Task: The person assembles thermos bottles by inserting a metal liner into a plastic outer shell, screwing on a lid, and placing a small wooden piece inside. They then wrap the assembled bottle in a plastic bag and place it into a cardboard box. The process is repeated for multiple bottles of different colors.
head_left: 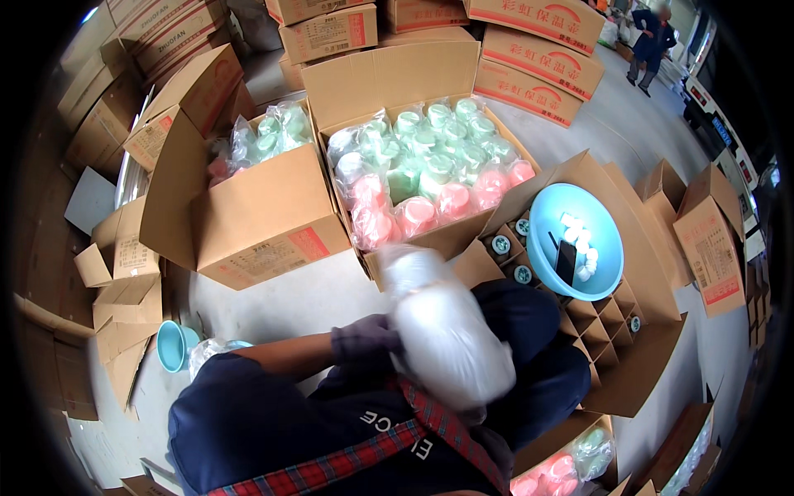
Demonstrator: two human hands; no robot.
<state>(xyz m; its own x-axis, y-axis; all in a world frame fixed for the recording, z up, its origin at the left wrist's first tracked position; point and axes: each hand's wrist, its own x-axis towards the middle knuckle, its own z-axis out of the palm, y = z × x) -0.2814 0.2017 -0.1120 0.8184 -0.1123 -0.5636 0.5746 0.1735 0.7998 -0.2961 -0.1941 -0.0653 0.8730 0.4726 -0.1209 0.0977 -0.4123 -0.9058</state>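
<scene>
In front of my chest is a large white bottle-shaped thing point(451, 331), wrapped in clear plastic, tilted and smeared by motion. My left hand point(368, 337), in a dark grey-purple glove, grips its left side; the fingertips are hidden behind it. My right hand does not show. Just beyond stands an open carton point(430, 70) packed with plastic-bagged pale green bottles point(438, 165), and pink ones point(453, 198) along the near side.
To the right, a light blue basin point(612, 223) with small white pieces and a dark phone-like object sits on a divided carton point(604, 331) with several bottles. Another open carton point(273, 215) is at left, near a blue bucket point(175, 345). Stacked boxes point(538, 62) stand behind. A person point(652, 41) stands far right.
</scene>
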